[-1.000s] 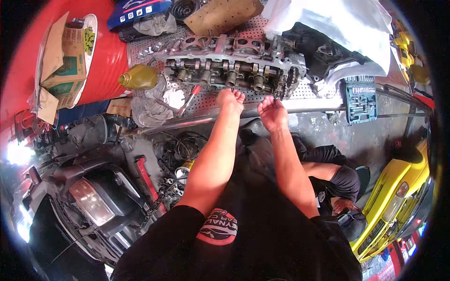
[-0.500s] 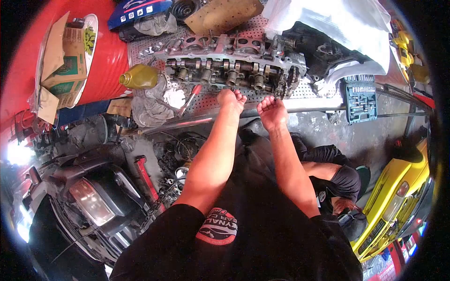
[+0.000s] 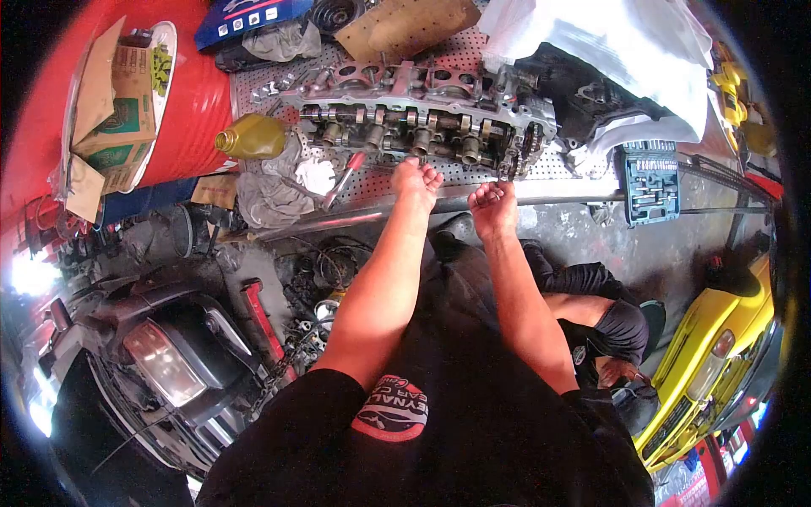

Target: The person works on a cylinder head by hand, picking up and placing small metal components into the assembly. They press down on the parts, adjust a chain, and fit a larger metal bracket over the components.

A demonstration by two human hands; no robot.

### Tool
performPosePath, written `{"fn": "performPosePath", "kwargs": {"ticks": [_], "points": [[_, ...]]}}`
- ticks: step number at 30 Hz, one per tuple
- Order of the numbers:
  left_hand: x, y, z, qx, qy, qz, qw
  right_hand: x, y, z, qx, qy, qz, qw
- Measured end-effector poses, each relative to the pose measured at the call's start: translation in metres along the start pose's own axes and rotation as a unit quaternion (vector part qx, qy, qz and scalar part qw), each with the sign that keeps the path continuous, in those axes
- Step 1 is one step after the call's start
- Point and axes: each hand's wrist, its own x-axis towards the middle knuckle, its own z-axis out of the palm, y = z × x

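Observation:
A metal engine cylinder head [image 3: 397, 97] with camshafts and a chain at its right end lies on a perforated metal bench top [image 3: 372, 182]. My left hand [image 3: 417, 181] is at its near edge, fingers curled together below the middle of the camshaft row. Close to the chain end, my right hand [image 3: 493, 207] is raised over the bench's front edge with curled fingers. Whatever either hand holds is too small or hidden to make out. A red-handled tool [image 3: 345, 178] lies on the bench left of my left hand.
An olive bottle [image 3: 253, 137] and grey rags [image 3: 274, 190] lie at the left of the bench, near a red drum [image 3: 198, 101]. A socket set [image 3: 651, 183] sits at the right edge. A person [image 3: 604, 325] crouches below right, beside a yellow car part [image 3: 710, 355].
My right hand has turned slightly and its fingers are curled more inward. My left hand stays in nearly the same place. The view has shifted a little.

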Motion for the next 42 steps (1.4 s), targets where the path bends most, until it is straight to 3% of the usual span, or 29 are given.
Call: {"fn": "performPosePath", "kwargs": {"ticks": [5,7,10,13,16,18,26,31,33,35,36,39,42], "points": [[0.013,-0.005,-0.009,0.0,-0.049,0.009,0.999,0.003,0.002,-0.006,0.004,-0.057,-0.009,0.998],[0.011,-0.006,-0.008,-0.038,-0.045,-0.005,0.998,0.001,0.001,0.0,-0.012,-0.029,-0.027,0.999],[0.009,-0.006,-0.008,0.002,-0.053,0.003,0.999,0.003,0.001,0.0,-0.038,-0.029,-0.045,0.998],[0.008,0.002,-0.012,0.06,-0.042,-0.049,0.996,-0.003,-0.001,0.0,-0.06,-0.012,-0.046,0.997],[0.005,0.006,-0.021,0.084,-0.133,-0.06,0.986,-0.018,0.0,0.005,-0.086,0.052,-0.07,0.992],[0.009,0.006,-0.026,0.091,-0.17,-0.067,0.979,-0.016,0.001,-0.001,-0.096,0.034,-0.089,0.991],[0.014,0.011,-0.033,0.148,-0.196,-0.097,0.965,-0.003,0.009,0.006,-0.072,0.036,-0.109,0.991],[0.012,0.029,-0.029,0.348,-0.211,0.007,0.913,-0.022,0.007,0.013,-0.161,0.144,-0.165,0.962],[0.014,0.021,-0.028,0.381,-0.174,0.073,0.905,-0.026,0.004,0.01,-0.157,0.09,-0.151,0.972],[0.022,0.016,-0.026,0.368,-0.194,0.051,0.908,-0.026,-0.003,0.009,-0.123,-0.019,-0.107,0.986],[0.017,0.016,-0.026,0.364,-0.205,0.037,0.908,-0.042,0.0,0.035,-0.12,0.06,-0.128,0.983],[0.013,0.022,-0.031,0.352,-0.248,-0.035,0.902,-0.014,-0.005,0.029,-0.033,0.07,-0.138,0.987],[0.014,0.025,-0.03,0.448,-0.225,0.009,0.865,0.003,-0.012,0.01,-0.037,-0.006,-0.122,0.992]]}}
